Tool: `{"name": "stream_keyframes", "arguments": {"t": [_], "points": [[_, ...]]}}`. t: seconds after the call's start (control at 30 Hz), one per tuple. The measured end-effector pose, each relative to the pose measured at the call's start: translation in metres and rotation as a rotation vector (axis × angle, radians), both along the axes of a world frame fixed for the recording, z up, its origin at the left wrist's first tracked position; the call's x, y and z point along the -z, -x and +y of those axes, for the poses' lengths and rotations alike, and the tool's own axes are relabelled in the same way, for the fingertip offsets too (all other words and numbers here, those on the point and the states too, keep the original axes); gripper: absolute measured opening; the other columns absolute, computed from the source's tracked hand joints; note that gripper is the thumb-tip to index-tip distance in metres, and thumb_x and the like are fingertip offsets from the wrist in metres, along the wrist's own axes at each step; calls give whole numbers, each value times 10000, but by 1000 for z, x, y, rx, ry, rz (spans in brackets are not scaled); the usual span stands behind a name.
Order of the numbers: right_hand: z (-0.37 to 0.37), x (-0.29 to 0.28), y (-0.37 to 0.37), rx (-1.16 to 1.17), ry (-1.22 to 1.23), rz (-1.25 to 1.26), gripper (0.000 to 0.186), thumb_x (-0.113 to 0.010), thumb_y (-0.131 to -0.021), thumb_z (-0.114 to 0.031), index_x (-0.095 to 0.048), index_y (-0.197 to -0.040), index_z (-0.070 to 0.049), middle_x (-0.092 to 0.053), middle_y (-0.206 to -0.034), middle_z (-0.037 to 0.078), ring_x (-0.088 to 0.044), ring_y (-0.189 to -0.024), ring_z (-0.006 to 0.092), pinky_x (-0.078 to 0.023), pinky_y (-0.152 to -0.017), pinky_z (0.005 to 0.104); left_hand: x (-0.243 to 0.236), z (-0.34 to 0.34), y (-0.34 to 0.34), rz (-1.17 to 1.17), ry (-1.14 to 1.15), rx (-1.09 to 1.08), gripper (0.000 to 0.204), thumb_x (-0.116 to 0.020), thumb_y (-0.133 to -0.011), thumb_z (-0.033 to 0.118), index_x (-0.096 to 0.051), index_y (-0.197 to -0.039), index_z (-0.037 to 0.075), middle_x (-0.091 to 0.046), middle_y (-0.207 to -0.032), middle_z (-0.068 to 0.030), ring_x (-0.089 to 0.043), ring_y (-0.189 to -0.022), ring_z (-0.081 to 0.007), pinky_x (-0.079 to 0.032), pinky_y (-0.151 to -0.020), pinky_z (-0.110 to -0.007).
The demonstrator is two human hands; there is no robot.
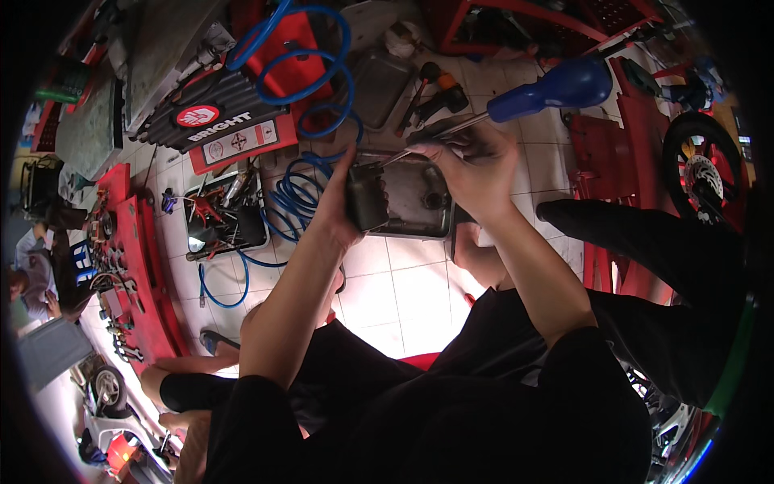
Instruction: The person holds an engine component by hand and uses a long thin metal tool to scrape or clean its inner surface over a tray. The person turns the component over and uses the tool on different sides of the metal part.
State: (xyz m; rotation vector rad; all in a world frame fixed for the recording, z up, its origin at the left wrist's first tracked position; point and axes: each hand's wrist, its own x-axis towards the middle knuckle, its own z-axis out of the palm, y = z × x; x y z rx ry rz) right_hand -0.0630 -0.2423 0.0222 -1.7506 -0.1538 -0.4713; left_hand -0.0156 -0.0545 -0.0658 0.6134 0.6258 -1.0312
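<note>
My left hand (339,206) grips a small dark box-shaped part (367,196) and holds it up in front of me. My right hand (472,165) is closed around the metal shaft of a screwdriver with a big blue handle (556,87). The shaft slants down to the left and its tip meets the top of the dark part. Under both hands lies a grimy metal tray (419,202) on the tiled floor. My knees and black clothing fill the lower part of the view.
A coiled blue air hose (310,73) loops over the floor at the upper left. Beside it are a black and red tool case (218,121), a tray of tools (222,214) and a red stand (137,266). A motorcycle wheel (701,173) stands at right. Another person sits at the far left edge.
</note>
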Motion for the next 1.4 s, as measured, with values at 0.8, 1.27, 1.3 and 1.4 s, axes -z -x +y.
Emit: {"name": "stream_keyframes", "arguments": {"t": [0.8, 1.27, 1.3, 1.4], "points": [[-4, -12, 11, -81, -262, 96, 287, -476, -970, -19, -522, -1229, 95, -635, -1127, 150, -613, -1026, 190, -470, -911, 293, -12, -20, 16, -71, 106, 55, 531, -649, -826, 599, -630, -982, 92, -659, -818, -86, -649, -690, -210, -550, -634, -356], [-50, 27, 17, 212, -51, 158, 399, -598, -958, -175, -530, -1207, 129, -636, -1137, 180, -643, -994, 251, -510, -918, 341, -14, -31, 33, -100, 124, 23, 437, -683, -790, 617, -632, -776, 183, -587, -649, 46, -527, -506, -95, -415, -481, -248], [-43, 21, 17, 181, -47, 159, 402, -591, -962, -180, -530, -1204, 135, -637, -1135, 182, -645, -993, 254, -508, -926, 337, -21, -26, 32, -108, 82, 17, 454, -687, -779, 629, -631, -785, 179, -580, -654, 46, -520, -508, -91, -401, -479, -242], [-40, 29, 8, 147, -76, 152, 390, -578, -969, -176, -537, -1208, 129, -637, -1143, 187, -651, -986, 246, -526, -906, 322, -28, -12, 29, -133, 64, -37, 480, -701, -756, 644, -634, -804, 171, -585, -681, 39, -527, -533, -89, -397, -487, -248]]}}
